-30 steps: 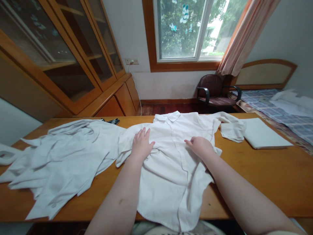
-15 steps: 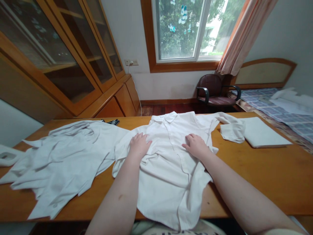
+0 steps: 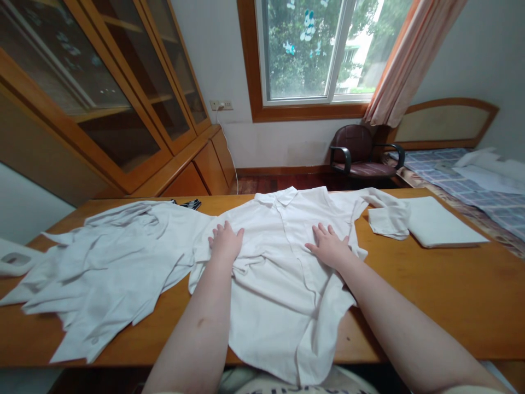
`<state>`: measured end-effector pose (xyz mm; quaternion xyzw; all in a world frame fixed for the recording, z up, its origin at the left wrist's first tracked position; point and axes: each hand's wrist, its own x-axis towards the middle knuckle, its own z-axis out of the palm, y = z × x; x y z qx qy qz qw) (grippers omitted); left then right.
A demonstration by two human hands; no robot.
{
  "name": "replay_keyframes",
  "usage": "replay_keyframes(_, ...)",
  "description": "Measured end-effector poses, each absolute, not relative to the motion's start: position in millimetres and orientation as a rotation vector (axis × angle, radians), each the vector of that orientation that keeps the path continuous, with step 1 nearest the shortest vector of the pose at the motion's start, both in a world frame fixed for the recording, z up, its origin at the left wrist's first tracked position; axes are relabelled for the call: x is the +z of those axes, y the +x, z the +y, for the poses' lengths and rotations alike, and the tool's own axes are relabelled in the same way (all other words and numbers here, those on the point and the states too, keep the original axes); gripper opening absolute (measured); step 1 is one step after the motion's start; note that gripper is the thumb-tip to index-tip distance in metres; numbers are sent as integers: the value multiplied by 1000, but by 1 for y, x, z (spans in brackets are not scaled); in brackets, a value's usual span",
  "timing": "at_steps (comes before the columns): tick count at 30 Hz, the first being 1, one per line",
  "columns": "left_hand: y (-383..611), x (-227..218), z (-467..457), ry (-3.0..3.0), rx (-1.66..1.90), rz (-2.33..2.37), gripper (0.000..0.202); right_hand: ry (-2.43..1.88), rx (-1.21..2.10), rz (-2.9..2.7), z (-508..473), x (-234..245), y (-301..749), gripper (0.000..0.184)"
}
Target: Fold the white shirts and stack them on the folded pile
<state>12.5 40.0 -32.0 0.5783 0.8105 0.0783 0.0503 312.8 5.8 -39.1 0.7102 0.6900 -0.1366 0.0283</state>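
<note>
- While the white shirt [image 3: 270, 323] lay on the wooden table [image 3: 443, 295], collar away from you, its hem overran the near edge.
- Your left hand [image 3: 226, 242] and right hand [image 3: 329, 247] rested apart upon it, fingers extended.
- To your left lay a crumpled white garment [image 3: 106, 260].

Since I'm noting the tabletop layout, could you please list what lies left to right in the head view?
Rumpled white shirt, left hand, spread shirt's collar, right hand, that shirt's bent sleeve, flat white rectangular object.
</note>
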Motion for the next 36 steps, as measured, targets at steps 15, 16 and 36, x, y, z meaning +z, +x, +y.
replay_keyframes(15, 50, -31, 21, 2179, 45, 2104, 52, 2315, -314, 2109, 28, -54, 324, 65)
replay_keyframes(16, 47, -32, 23, 2169, 4, 2103, 56, 2315, -287, 2129, 27, -53, 324, 64)
replay_keyframes(36, -45, 0, 22, 1746, 161, 2559, 47, 2125, -268, 2483, 18, -49, 322, 48)
